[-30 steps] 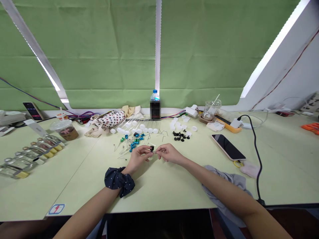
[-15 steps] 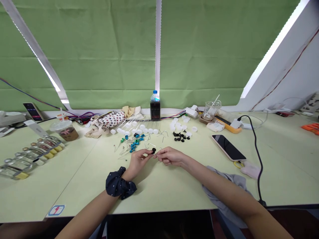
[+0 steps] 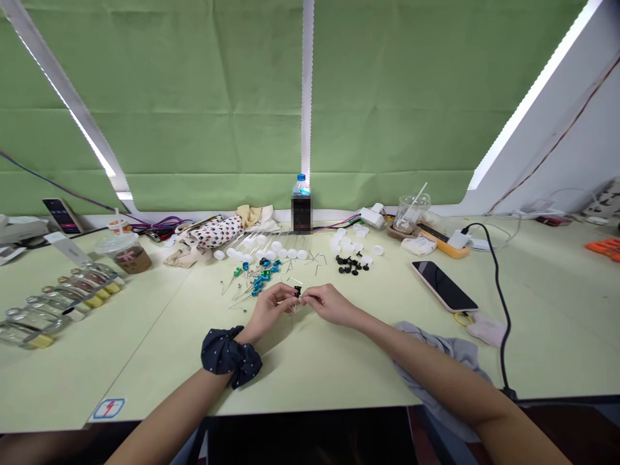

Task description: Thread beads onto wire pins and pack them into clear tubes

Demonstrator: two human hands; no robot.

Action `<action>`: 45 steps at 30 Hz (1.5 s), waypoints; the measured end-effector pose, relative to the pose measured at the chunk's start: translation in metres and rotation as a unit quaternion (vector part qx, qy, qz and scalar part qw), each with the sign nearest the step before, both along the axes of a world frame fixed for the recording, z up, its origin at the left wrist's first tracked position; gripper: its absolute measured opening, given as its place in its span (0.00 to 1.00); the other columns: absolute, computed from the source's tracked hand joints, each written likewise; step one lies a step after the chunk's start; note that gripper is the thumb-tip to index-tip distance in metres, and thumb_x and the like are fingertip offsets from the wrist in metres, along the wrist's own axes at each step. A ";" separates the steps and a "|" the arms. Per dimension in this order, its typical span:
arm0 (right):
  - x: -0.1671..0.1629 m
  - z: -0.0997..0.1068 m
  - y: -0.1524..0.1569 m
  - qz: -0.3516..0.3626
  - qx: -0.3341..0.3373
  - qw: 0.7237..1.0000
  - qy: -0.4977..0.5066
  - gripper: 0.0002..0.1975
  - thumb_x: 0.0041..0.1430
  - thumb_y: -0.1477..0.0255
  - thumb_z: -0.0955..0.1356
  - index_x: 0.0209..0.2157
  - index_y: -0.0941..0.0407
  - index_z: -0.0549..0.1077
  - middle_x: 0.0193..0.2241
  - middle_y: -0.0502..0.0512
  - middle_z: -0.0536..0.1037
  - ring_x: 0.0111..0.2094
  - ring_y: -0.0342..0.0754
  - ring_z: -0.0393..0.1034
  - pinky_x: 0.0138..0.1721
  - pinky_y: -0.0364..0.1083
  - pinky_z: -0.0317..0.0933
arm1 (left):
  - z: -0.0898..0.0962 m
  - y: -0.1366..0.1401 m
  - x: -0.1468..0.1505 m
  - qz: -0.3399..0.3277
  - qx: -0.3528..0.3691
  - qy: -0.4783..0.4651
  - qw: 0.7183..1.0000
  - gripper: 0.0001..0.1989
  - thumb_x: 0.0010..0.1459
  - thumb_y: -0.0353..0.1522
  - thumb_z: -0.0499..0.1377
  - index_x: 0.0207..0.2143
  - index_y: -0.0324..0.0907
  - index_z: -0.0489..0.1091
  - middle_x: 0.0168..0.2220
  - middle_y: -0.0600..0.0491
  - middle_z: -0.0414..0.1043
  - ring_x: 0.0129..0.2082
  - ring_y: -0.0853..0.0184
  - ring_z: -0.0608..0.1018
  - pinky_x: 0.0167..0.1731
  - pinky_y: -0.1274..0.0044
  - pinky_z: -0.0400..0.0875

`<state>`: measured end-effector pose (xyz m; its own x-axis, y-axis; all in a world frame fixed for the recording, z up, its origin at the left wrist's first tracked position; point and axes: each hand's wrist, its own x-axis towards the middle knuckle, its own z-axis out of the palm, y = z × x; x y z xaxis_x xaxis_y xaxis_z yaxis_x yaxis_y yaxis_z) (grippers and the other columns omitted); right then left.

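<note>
My left hand (image 3: 272,309) is closed in a pinch around a small black part (image 3: 297,291) with a round flat head, held up over the table. Right beside it, my right hand (image 3: 330,303) has thumb and forefinger pressed together at the part's edge; what they grip is too small to make out. A thin pale piece shows below the fingertips. Just beyond lie bent metal wires (image 3: 317,258) and a pile of blue and green pieces (image 3: 261,279) with thin metal stems. Similar black parts (image 3: 353,266) are grouped to the right.
White round caps (image 3: 346,244) and clear tubes with white caps (image 3: 276,247) lie farther back. A phone (image 3: 444,286) and black cable (image 3: 498,310) are at right. Leftward stand a drink cup (image 3: 126,253) and a rack of glass bottles (image 3: 62,297). A water bottle (image 3: 301,187) is behind.
The black part has turned from head facing me to a more upright, side-on view. My right hand's fingers have curled in and closed beside it.
</note>
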<state>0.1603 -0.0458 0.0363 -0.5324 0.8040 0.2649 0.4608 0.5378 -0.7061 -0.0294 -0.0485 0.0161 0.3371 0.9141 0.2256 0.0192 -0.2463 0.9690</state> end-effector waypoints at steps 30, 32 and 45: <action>0.000 -0.013 0.002 -0.048 0.057 0.995 -0.061 0.06 0.54 0.79 0.64 0.29 0.56 0.72 0.27 0.51 0.76 0.28 0.43 0.66 0.31 0.40 0.53 | 0.000 -0.003 0.003 -0.051 -0.015 0.039 0.998 0.19 0.52 0.37 0.60 0.45 0.39 0.65 0.26 0.53 0.70 0.25 0.70 0.73 0.30 0.74 0.71; 0.001 -0.011 0.003 -0.021 0.051 0.997 -0.048 0.07 0.55 0.79 0.64 0.29 0.56 0.72 0.27 0.52 0.75 0.28 0.43 0.66 0.31 0.40 0.54 | 0.000 -0.003 0.004 -0.048 -0.014 0.041 0.998 0.19 0.52 0.37 0.60 0.45 0.39 0.65 0.26 0.54 0.70 0.24 0.70 0.72 0.29 0.75 0.71; 0.004 -0.012 0.006 -0.060 0.027 0.994 -0.087 0.08 0.55 0.75 0.65 0.28 0.54 0.76 0.26 0.51 0.78 0.28 0.44 0.68 0.33 0.42 0.54 | -0.003 -0.001 0.004 -0.036 -0.013 0.055 0.998 0.19 0.52 0.38 0.60 0.44 0.39 0.65 0.27 0.54 0.71 0.24 0.70 0.73 0.30 0.74 0.70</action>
